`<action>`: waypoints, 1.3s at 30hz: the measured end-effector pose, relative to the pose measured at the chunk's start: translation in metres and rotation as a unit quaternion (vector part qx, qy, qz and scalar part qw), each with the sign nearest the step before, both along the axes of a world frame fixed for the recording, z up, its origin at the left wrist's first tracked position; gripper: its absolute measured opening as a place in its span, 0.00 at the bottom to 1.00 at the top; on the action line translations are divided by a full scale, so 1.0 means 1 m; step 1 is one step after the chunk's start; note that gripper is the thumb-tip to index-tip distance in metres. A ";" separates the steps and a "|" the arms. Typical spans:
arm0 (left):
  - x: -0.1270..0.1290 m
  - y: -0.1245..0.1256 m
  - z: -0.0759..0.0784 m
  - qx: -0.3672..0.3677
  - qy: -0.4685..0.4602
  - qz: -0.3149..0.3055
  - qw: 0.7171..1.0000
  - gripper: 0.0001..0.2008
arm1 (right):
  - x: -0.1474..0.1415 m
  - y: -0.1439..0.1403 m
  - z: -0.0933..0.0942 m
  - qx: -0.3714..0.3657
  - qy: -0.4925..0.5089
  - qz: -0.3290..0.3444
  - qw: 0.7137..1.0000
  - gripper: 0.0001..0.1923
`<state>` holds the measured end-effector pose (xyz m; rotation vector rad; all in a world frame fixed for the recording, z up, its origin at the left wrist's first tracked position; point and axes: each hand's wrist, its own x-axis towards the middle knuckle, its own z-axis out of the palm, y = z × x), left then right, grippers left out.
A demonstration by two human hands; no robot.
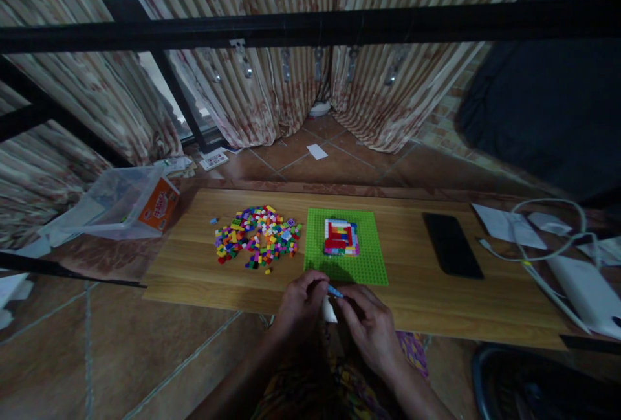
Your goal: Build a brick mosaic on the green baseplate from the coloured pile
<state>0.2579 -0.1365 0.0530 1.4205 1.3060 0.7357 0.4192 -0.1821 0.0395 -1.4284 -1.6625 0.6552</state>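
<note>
Between my two hands is a small blue toy brick piece [334,291], held near the front edge of the board. My left hand [301,300] pinches its left end. The fingers of my right hand [369,321] are closed on its right end. Just beyond my hands lies a green studded baseplate [373,258]. On it stands a low rectangular build of bricks [341,237], with red, white, yellow, blue and pink parts. A spread heap of loose coloured bricks [281,242] lies to the left of the baseplate.
The wooden board [184,258] carries a black phone or tablet [452,245] at right. Farther right are white cables [528,255] and a white device [589,290]. A clear plastic box [116,203] with an orange label stands at left. A dark rail [310,30] crosses before the curtains.
</note>
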 end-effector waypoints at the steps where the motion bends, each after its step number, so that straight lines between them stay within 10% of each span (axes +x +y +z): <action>1: 0.000 0.000 0.000 0.002 -0.001 0.002 1.000 0.12 | 0.000 0.000 0.000 0.002 0.000 -0.001 1.000 0.09; 11: 0.010 0.011 -0.006 0.037 -0.066 0.012 0.997 0.16 | 0.008 0.012 -0.003 0.009 -0.028 -0.104 0.994 0.11; 19: 0.007 0.033 0.004 0.178 0.090 -0.001 0.980 0.16 | 0.013 0.065 -0.010 0.046 -0.092 -0.240 0.965 0.22; 39: 0.031 0.080 0.002 0.287 0.302 -0.143 0.898 0.25 | 0.011 0.087 -0.018 -0.008 -0.049 -0.235 0.971 0.18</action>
